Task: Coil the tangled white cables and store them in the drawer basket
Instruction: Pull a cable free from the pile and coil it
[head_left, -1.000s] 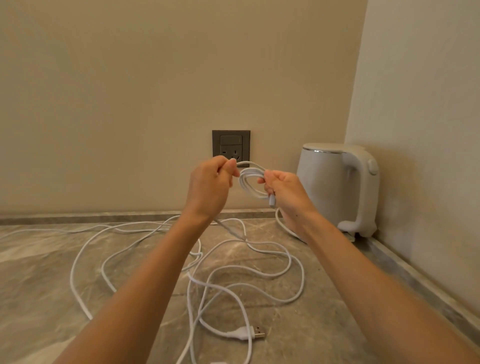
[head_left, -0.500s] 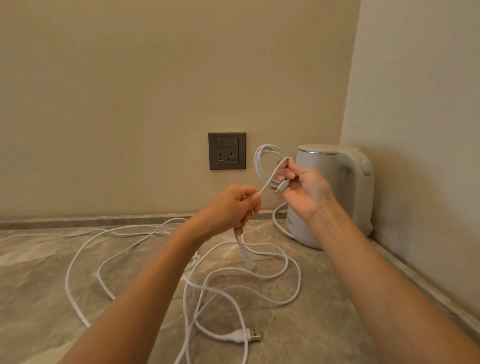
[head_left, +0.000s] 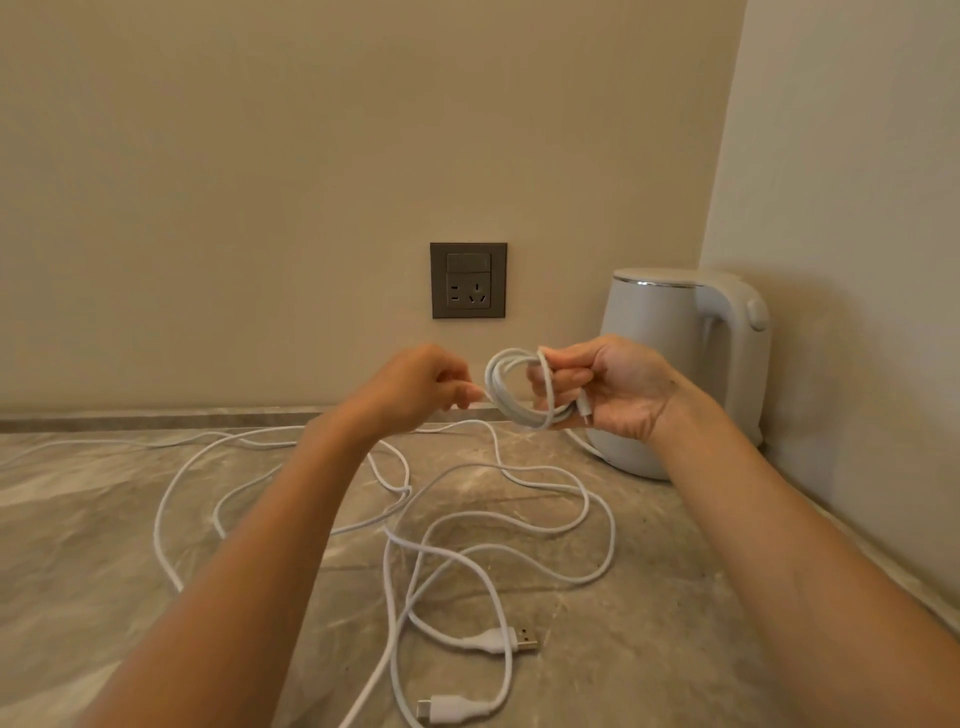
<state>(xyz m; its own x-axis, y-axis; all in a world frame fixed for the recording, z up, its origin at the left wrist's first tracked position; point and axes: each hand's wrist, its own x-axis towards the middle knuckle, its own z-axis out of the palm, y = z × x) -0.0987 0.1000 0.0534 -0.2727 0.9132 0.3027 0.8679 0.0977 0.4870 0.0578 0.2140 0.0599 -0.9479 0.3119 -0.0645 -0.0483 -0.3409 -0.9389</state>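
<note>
The right hand (head_left: 618, 387) holds a small round coil (head_left: 519, 389) of thin white cable above the worktop (head_left: 104, 545), fingers (head_left: 563, 376) closed through its loops. The left hand (head_left: 415, 389) pinches the strand leading into the coil, fingers curled tight. The loose cables (head_left: 498, 519) sprawl in smooth tangled curves over the veined, polished grey stone, a metal USB plug (head_left: 522, 639) lying near the front. A matte white kettle (head_left: 675, 364) with a rounded handle stands in the corner beside a dark square socket (head_left: 468, 280)
</note>
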